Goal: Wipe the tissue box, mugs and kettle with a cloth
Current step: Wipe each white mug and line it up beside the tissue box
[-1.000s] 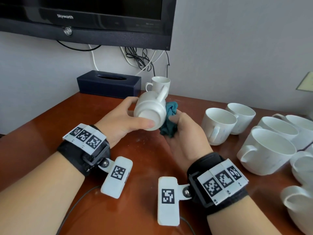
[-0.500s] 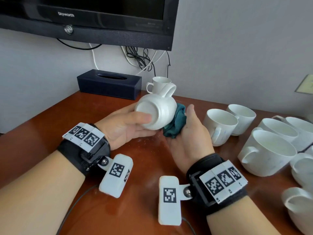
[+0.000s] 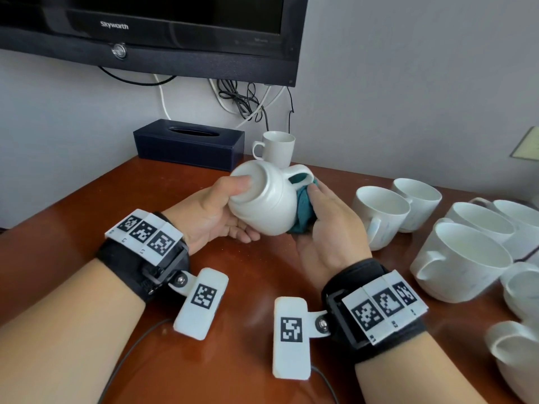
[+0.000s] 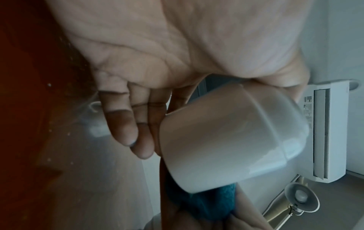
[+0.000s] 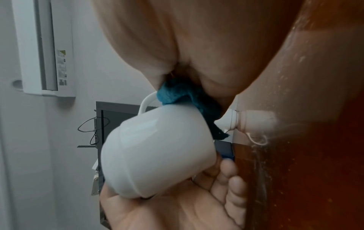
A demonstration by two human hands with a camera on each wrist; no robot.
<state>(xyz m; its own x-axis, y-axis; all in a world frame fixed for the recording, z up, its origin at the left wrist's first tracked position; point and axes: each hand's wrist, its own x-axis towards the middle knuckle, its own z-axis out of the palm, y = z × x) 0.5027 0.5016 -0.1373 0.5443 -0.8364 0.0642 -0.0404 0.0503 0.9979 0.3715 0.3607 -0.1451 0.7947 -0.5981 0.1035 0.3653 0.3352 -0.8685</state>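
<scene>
- A white mug [image 3: 264, 201] is held tipped on its side above the brown surface [image 3: 87, 217], base toward the camera, by the left hand [image 3: 215, 212]; the thumb is pressed on the base and the fingers [image 4: 126, 124] are curled beneath the wall.
- A bunched teal cloth [image 3: 303, 212] is pinched in the right hand [image 3: 326, 228], whose fingers are closed on it, and is pressed against the mug beside the handle.
- The glazed wall is judged slippery: a hard rub from the cloth side could twist the mug out of a grip that rests largely on thumb pressure, and a drop onto the surface could chip it.
- A small cup [image 3: 275, 148] stands just behind the held mug, and a row of mugs [image 3: 379, 214] is set near the right forearm; a wide elbow swing could knock them together.
- The navy tissue box [image 3: 188, 144] lies against the wall, well apart; no kettle can be identified in view.
</scene>
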